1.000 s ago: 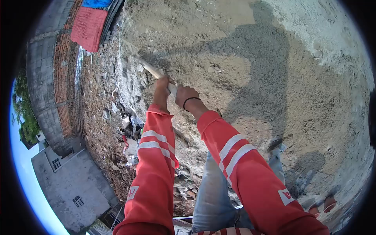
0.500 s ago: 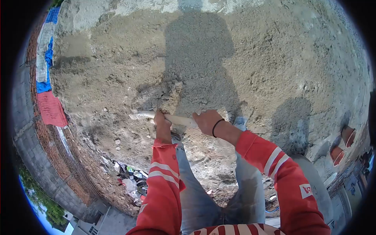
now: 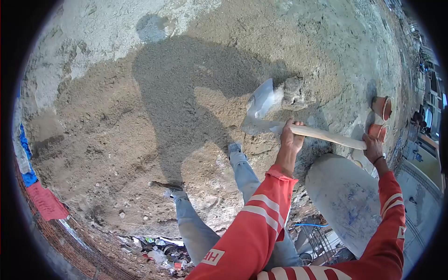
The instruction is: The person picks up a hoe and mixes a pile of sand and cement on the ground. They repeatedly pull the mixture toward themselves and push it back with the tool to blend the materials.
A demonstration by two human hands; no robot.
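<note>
I hold a hoe with a broad pale metal blade [image 3: 261, 99] and a light wooden handle [image 3: 329, 136]. My left hand [image 3: 290, 139] is wrapped around the handle nearer the blade. At the far end of the handle, my right hand [image 3: 373, 148] grips close to the butt. The blade lies low over the grey-brown, sandy ground [image 3: 107, 112], beside a wet-looking grey lump [image 3: 295, 93]. My feet stand apart on this ground, one shoe [image 3: 234, 148] nearer the blade, and my shadow falls across it.
Two reddish buckets [image 3: 382, 108] lie at the right, past my right hand. A large, rounded grey object [image 3: 343, 198] is beside my right arm. Litter [image 3: 161, 252] lies behind my feet, with a blue hose [image 3: 310, 225] nearby. Red sheeting [image 3: 46, 200] edges the left side.
The hoe has swung to the right with both hands on it, and its blade now shows out in front. My hands are farther apart, and my view has turned rightward.
</note>
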